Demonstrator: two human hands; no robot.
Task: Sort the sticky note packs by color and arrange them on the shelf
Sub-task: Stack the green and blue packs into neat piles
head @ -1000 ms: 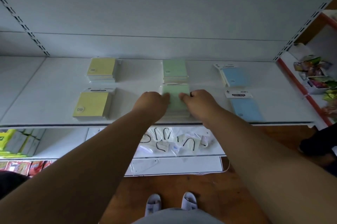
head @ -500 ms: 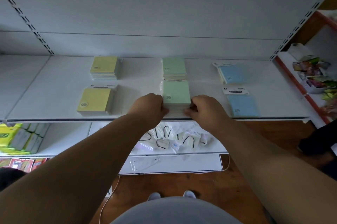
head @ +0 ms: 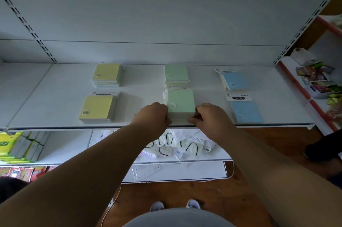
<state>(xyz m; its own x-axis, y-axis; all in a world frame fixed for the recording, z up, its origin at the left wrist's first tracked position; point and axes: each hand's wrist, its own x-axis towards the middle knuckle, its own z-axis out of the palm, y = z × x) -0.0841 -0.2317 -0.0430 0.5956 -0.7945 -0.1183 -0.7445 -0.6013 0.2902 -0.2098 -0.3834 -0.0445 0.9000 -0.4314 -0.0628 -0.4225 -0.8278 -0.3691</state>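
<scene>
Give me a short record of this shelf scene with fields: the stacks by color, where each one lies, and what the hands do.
shelf: white, six stacks in three columns
yellow stacks: left column, back and front
green stacks: middle column, back and front
blue stacks: right column, back and front
left hand: against the left side of the front green stack
right hand: against its right side
sorting: each column holds one color

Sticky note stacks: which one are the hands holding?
The front green stack, middle column: left hand and right hand press its sides. The yellow, blue and rear green stacks lie untouched.
</scene>
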